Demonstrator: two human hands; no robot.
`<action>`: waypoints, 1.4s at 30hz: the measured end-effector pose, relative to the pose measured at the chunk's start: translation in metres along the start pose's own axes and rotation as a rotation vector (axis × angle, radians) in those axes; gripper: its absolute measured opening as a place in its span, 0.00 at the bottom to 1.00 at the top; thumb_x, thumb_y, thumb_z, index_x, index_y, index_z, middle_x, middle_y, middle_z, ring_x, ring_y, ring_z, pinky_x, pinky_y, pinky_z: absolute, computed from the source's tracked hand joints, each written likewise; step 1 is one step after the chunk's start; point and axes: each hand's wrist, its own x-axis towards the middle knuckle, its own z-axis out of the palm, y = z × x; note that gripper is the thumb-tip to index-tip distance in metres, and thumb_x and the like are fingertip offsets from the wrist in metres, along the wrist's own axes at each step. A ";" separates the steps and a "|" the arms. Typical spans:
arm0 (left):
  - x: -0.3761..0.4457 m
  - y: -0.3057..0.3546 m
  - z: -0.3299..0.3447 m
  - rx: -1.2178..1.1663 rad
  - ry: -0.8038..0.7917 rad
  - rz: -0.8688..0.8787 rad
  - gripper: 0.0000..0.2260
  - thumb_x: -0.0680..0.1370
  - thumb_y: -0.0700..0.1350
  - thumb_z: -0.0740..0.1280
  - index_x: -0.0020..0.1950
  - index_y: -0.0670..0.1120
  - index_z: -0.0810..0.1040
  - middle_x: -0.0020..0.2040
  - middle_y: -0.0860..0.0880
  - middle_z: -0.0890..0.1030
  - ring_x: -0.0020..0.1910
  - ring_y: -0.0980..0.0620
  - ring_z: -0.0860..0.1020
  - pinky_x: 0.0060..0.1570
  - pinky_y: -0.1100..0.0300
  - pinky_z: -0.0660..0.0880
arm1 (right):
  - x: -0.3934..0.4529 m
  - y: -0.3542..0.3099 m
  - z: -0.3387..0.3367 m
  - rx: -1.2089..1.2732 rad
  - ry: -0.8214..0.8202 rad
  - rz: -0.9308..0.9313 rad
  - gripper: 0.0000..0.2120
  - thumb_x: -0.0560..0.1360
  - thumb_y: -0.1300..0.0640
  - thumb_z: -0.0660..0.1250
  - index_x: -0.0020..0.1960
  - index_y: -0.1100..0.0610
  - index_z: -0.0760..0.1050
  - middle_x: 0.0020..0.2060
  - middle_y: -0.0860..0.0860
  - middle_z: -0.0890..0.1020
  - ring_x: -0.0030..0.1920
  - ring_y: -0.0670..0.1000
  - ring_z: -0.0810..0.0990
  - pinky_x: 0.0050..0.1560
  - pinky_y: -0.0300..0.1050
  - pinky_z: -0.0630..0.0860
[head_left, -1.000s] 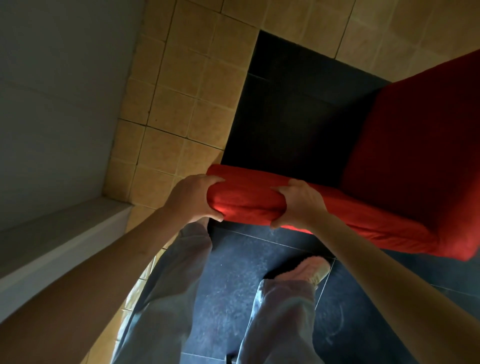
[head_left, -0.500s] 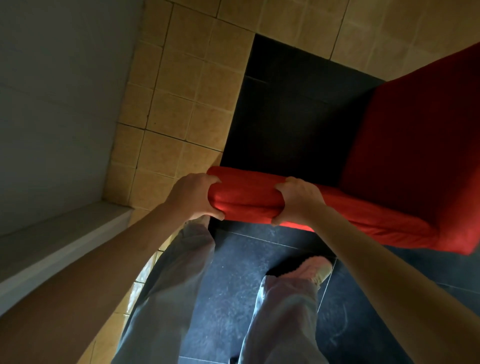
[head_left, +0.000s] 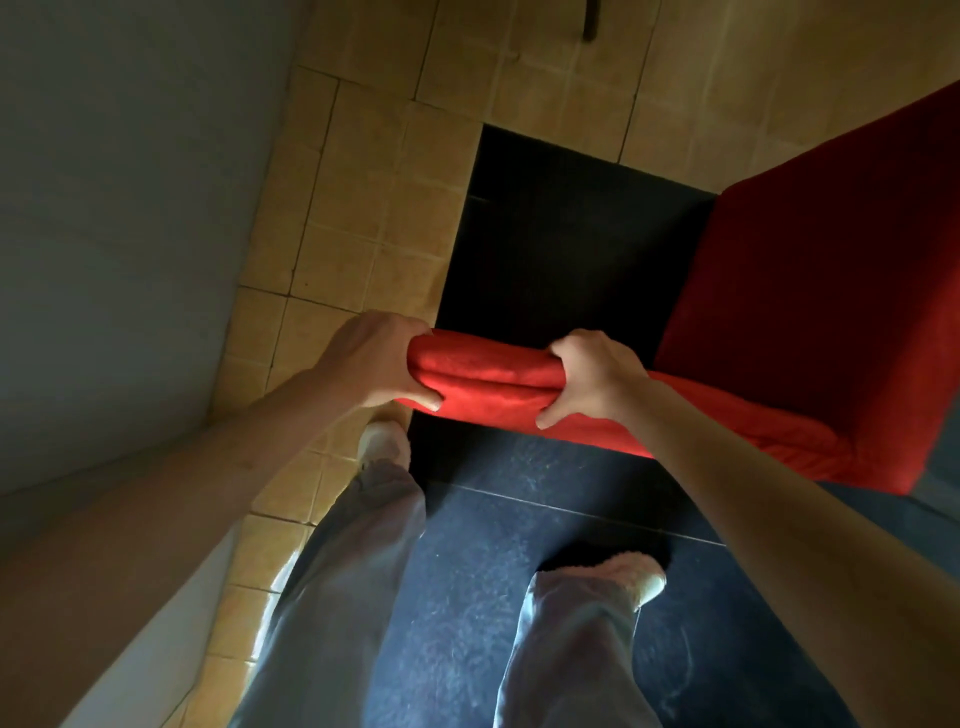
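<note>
Left foot (head_left: 382, 441) newly forward; red cushion (head_left: 493, 387) lengthwise left-right.

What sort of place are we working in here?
Probably a room in a home: tan square floor tiles beside dark glossy tiles, a plain grey wall, and a red fabric cushion gripped by left hand and right hand.

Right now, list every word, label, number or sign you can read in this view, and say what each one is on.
None: no text can be read anywhere in this view.
The red cushion, gripped by the left hand and the right hand, shows plain fabric with no visible tag.
The tan tiles, dark tiles and grey wall bear no writing.
</note>
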 end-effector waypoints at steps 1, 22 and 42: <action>0.000 0.007 -0.009 0.012 0.011 0.011 0.26 0.55 0.58 0.80 0.48 0.50 0.80 0.39 0.53 0.82 0.41 0.51 0.79 0.46 0.54 0.77 | -0.003 0.002 -0.009 0.013 0.016 0.001 0.36 0.53 0.38 0.80 0.55 0.55 0.78 0.49 0.50 0.79 0.52 0.54 0.79 0.46 0.43 0.73; -0.072 0.202 -0.094 -0.340 0.489 0.271 0.28 0.56 0.51 0.82 0.50 0.61 0.74 0.45 0.61 0.79 0.47 0.67 0.77 0.47 0.71 0.71 | -0.155 0.095 -0.144 0.246 0.217 -0.039 0.28 0.52 0.42 0.83 0.43 0.56 0.76 0.38 0.48 0.80 0.40 0.50 0.80 0.44 0.48 0.80; -0.182 0.433 -0.070 -0.098 0.571 0.434 0.22 0.56 0.53 0.82 0.45 0.56 0.78 0.39 0.63 0.78 0.41 0.70 0.75 0.43 0.81 0.66 | -0.344 0.221 -0.144 0.307 0.452 -0.093 0.23 0.54 0.45 0.83 0.40 0.49 0.74 0.38 0.44 0.80 0.41 0.48 0.80 0.46 0.45 0.77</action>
